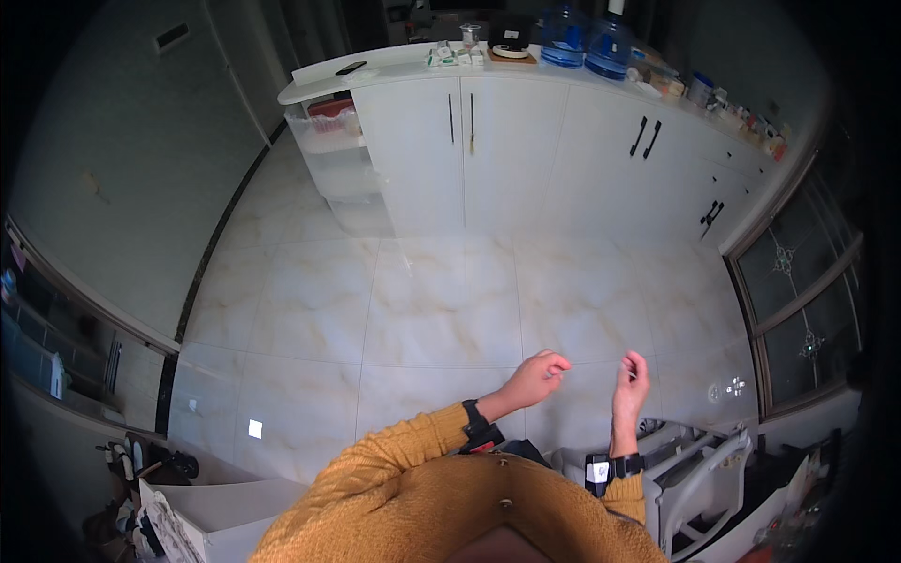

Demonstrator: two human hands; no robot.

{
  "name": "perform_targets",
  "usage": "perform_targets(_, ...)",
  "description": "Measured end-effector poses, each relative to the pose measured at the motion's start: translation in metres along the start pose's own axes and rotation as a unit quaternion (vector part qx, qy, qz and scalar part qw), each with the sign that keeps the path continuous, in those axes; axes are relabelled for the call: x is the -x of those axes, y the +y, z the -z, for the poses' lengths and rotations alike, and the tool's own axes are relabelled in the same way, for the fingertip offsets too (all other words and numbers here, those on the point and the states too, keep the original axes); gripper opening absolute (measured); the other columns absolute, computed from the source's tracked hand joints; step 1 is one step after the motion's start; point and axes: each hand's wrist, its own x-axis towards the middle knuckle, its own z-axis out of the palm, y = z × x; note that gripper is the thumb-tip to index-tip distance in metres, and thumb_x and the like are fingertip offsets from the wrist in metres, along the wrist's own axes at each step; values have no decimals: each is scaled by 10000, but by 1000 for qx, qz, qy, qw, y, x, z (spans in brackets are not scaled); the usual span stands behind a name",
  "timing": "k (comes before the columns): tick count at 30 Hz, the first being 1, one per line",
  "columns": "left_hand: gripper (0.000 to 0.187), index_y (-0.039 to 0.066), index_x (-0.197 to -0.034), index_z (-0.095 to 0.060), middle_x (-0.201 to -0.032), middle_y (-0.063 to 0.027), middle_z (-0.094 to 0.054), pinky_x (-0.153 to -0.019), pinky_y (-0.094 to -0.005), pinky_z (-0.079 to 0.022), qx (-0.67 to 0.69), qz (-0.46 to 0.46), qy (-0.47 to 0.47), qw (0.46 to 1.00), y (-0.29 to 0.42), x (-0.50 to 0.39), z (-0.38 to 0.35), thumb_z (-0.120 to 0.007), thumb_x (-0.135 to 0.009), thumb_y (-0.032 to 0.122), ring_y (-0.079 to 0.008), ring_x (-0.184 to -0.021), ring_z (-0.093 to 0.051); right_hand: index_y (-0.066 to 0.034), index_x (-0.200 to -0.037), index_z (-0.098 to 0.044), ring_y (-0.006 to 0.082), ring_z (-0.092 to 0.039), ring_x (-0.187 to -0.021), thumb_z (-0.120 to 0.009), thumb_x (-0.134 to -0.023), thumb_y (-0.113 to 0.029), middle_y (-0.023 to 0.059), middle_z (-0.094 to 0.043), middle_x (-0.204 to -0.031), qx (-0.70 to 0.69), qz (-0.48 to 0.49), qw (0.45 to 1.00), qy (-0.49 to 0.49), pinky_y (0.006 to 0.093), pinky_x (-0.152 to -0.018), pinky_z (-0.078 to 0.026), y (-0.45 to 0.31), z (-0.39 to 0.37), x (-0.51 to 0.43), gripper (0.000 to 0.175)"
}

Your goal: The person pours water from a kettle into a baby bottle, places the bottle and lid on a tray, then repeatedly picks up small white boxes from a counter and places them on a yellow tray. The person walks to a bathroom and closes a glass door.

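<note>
My left hand (538, 380) is held out in front of my chest over the tiled floor (436, 310). Its fingers curl loosely, a small gap shows between thumb and fingers, and nothing is in them. To its right, apart from it, my right hand (631, 386) is raised with bent fingers and also holds nothing. Black straps with small devices circle both wrists, the left wristband (479, 422) and the right wristband (614, 470). A grey folding chair or frame (704, 485) is nearest below my right hand. Neither hand touches anything.
Across the floor stands a white cabinet (514, 148) with water jugs (607, 49), small boxes and a phone (351, 68) on top. Clear plastic drawers (352, 179) stand at its left end. A white open box (232, 503) lies lower left; a glazed door (802, 302) is at right.
</note>
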Motion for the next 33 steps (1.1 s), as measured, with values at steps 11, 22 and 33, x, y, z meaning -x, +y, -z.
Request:
perform_targets(11,146,27,-951,-602,-935,-77,-595,-738,-257,-469,-42,-8,175,984,-53,-135,141,-517,-833,13,-150,-827,-583,-51,-1165,-512,121,-513,-832,-519,-849,-78,54,-574,-947,-28,81,987,-133,261,-711,-443,-57,-180,-169,317)
perform_targets(22,143,17,-1004,-571,-867,-16,-604,-722,-221,-448,33,33,252,967,-80,-312,273,-501,-883,45,-84,-785,-552,-29,-1144,-513,85,-500,-754,-539,-856,-55,24,-554,-861,-98,148,959,-220,224,-644,-441,-96,-326,-371,290)
perform_targets(33,219,11,-1060,-555,-907,-98,-629,-733,-279,-488,0,-26,340,940,-110,-457,446,-554,-869,118,-167,-807,-606,-40,-1153,-512,86,-515,-764,-535,-883,-122,22,-574,-860,-82,180,948,-250,226,-648,-437,-161,-495,-480,284)
